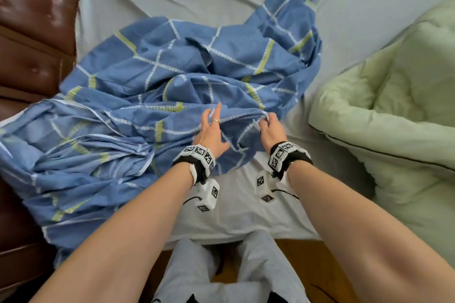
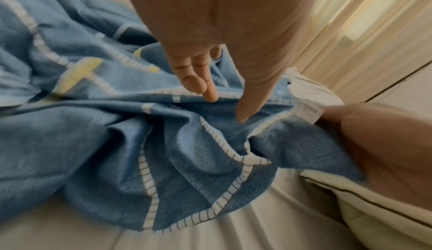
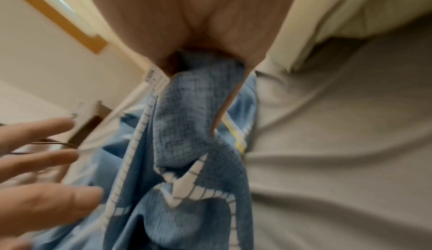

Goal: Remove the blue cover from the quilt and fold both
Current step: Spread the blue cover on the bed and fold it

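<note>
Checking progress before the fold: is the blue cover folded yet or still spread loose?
Not folded: the blue cover lies crumpled across the bed; the right hand pinches one corner.

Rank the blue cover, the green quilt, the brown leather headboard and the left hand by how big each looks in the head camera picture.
1. blue cover, sprawled across the bed.
2. green quilt and brown leather headboard: they look similar and both are cut by the picture's edge, so I won't rank them.
3. left hand, clearly smallest.
</note>
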